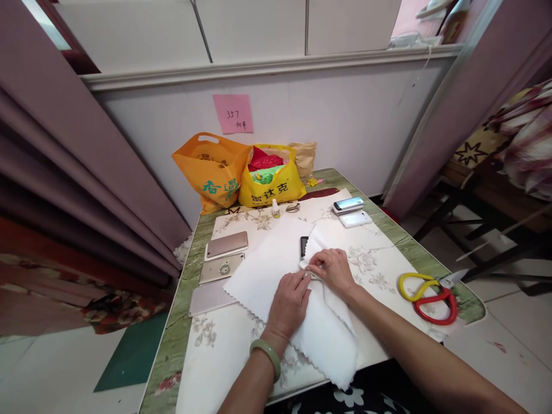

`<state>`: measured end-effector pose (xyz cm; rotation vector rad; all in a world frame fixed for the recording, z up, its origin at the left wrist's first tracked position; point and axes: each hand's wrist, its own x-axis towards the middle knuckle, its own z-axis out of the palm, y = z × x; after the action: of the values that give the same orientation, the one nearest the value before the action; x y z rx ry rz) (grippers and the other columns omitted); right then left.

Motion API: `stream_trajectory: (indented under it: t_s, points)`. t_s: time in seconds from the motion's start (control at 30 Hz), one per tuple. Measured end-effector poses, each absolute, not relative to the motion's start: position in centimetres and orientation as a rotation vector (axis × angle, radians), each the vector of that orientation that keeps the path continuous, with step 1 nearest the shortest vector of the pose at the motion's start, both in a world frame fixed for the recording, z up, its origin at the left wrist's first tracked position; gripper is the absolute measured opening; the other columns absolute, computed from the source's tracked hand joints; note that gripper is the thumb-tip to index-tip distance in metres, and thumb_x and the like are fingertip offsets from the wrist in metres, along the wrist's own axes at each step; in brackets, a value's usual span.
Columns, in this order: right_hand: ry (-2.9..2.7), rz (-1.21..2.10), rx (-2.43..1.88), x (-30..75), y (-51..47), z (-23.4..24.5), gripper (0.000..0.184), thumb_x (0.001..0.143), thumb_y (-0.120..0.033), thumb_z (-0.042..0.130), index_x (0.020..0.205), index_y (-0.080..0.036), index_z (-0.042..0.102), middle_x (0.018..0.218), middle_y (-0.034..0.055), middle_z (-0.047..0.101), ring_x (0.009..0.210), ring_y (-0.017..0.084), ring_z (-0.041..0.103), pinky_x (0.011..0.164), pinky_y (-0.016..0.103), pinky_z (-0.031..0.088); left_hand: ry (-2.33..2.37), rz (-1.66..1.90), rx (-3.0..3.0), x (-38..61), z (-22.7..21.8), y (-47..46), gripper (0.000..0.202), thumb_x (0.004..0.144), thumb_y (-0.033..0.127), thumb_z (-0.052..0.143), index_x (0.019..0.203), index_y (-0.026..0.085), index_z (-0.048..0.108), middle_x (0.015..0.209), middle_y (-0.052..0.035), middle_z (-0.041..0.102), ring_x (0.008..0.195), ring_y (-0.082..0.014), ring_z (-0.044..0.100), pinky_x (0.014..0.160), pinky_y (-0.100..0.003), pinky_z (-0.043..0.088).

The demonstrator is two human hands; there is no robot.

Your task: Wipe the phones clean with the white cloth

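A white cloth (267, 270) with zigzag edges lies spread on the table (181, 322), with one part folded over near the middle. My left hand (290, 302), a green bangle on its wrist, rests on the cloth with fingers curled, pinching at the fold. My right hand (333, 269) is just to its right, fingers closed on the folded edge of the same cloth. A dark phone (303, 246) peeks out from under the cloth just beyond my hands.
Three phones (226, 244) lie along the left side and two more (349, 204) at the far right. Scissors with yellow and red handles (426, 293) lie at the right edge. An orange bag (213, 172) and a yellow bag (271, 181) stand against the wall, with a small bottle (275, 209) in front.
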<state>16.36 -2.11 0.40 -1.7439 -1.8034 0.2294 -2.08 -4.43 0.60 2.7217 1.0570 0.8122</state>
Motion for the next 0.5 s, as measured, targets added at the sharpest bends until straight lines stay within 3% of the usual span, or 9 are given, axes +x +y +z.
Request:
stream_trajectory:
  t_s: [0.27, 0.5]
  points:
    - [-1.547, 0.202, -1.968, 18.0, 2.8, 1.2, 0.030, 0.085, -0.050, 0.059, 0.072, -0.026, 0.070, 0.070, -0.0006, 0.069, 0.073, 0.018, 0.058, 0.079, 0.035, 0.027, 1.077, 0.821, 2.722, -2.1, 0.1, -4.5, 0.036, 0.090, 0.015, 0.048, 0.125, 0.021, 0.054, 0.127, -0.0093, 0.061, 0.109, -0.0227, 0.057, 0.095, -0.046, 0.050]
    - [-1.772, 0.300, -1.775, 19.1, -2.5, 0.9, 0.030, 0.086, -0.048, 0.060, 0.069, -0.025, 0.067, 0.070, -0.0010, 0.068, 0.073, 0.017, 0.058, 0.082, 0.035, 0.027, 1.082, 0.800, 2.734, -2.0, 0.3, -4.4, 0.036, 0.091, 0.015, 0.048, 0.126, 0.020, 0.054, 0.128, -0.0089, 0.061, 0.106, -0.0228, 0.058, 0.093, -0.045, 0.050]
